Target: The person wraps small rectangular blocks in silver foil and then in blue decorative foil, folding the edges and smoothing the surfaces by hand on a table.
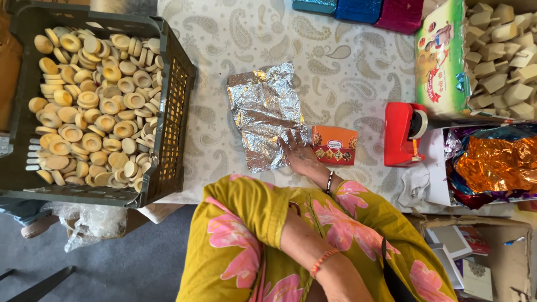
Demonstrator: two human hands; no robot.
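My right hand (298, 154) lies flat with fingers spread on the lower right corner of a crumpled sheet of silver foil (263, 112) on the paisley tablecloth (347, 72). A small orange box (334, 145) sits just right of that hand, touching the foil's edge. My left forearm, with an orange bracelet, is folded across my yellow flowered lap. Only the back of my left hand (349, 285) shows at the bottom edge, and its fingers are out of sight.
A dark plastic crate (178, 106) full of round tan discs stands at the left. A red tape dispenser (404, 134) sits right of the orange box. Further right are crumpled coloured foils (492, 162) and a carton of tan blocks (503, 56). Wrapped blue and pink packets (358, 10) lie at the top.
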